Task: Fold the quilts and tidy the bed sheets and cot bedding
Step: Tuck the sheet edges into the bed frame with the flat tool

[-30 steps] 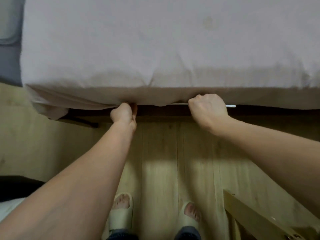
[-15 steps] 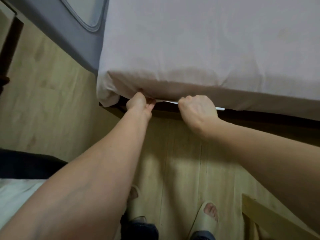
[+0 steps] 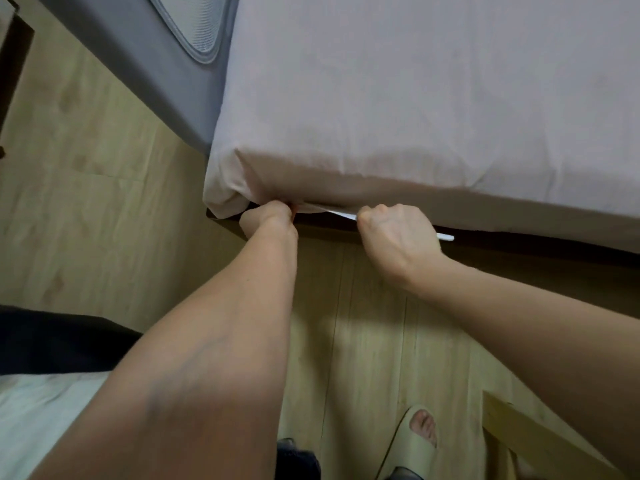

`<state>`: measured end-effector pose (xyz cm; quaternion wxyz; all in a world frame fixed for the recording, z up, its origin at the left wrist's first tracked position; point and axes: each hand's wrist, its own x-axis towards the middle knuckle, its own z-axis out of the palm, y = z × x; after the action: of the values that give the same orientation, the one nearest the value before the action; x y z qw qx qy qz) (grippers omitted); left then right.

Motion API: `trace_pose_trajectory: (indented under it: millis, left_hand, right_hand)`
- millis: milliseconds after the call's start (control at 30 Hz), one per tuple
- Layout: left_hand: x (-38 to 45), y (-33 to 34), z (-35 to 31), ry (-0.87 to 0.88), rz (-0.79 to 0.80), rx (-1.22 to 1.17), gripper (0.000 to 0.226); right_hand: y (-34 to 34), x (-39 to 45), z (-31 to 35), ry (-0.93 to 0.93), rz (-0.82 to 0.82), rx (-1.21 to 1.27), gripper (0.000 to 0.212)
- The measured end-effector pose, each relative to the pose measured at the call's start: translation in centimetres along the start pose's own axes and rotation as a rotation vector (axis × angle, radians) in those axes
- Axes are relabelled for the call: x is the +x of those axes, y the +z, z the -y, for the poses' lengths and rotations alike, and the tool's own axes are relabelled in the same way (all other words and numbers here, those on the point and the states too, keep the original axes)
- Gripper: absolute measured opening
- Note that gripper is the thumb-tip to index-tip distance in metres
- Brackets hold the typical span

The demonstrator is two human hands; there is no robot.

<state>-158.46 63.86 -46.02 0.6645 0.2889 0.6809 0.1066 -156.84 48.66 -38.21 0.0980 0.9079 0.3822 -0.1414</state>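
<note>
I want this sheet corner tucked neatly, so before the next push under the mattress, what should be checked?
1. Left hand gripping the sheet hem near the corner: ok.
2. Right hand closed on the white stick at the mattress edge: ok.
3. Sheet top lying smooth: ok.
4. Corner fabric tucked flat: not ok, it bulges loosely.
5. Hem fully under the mattress between the hands: cannot tell.
6. Grey cot apart from the corner: cannot tell.

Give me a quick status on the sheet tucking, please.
Left hand pinching sheet hem by the mattress corner. Right hand fisted on a white strip at the edge. Nothing in the way.
</note>
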Motion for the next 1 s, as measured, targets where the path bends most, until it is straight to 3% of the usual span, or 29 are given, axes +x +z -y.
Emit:
trace_pose_trajectory:
  millis: [133,267,433,533,667,833,933,1000]
  left_hand:
    - [1.0,0.7,-0.3,0.074,-0.003,0.044,0.033]
    - [1.4,-0.4,-0.9,0.071,0.106,-0.08,0.028]
    - [2.4,-1.5,-3.6,0.123,0.178,-0.081,0.042]
    - [2.5,-1.1,-3.8,0.117,0.189,-0.076,0.042]
    - [3.1,-2.5,-4.0,0.047,0.217,-0.159,0.043]
    - [5.0,-5.0,-5.1,0.012,0.15,-0.149,0.035]
    - [4.7,-4.7,-5.0,0.08,0.099,-0.13,0.037]
    - [4.6,-4.9,-5.0,0.199,-0.044,-0.115,0.045]
  right_hand:
    - [1.9,1.4,2.5,0.016,0.029,0.002,0.024]
    - [1.9,2.1,2.0,0.054,-0.02,0.001,0.026]
    - [1.1,4.6,2.7,0.064,-0.039,-0.001,0.028]
    - [2.7,6.6,4.7,0.108,0.033,0.065,0.033]
    - [2.3,7.1,4.6,0.12,-0.003,0.056,0.031]
    - [-1.0,2.3,4.5,0.003,-0.002,-0.041,0.021]
    - [-2.1,2.2,6.5,-0.026,0.008,0.037,0.018]
    - [-2.3,3.5,7.4,0.0,-0.015,0.079,0.02]
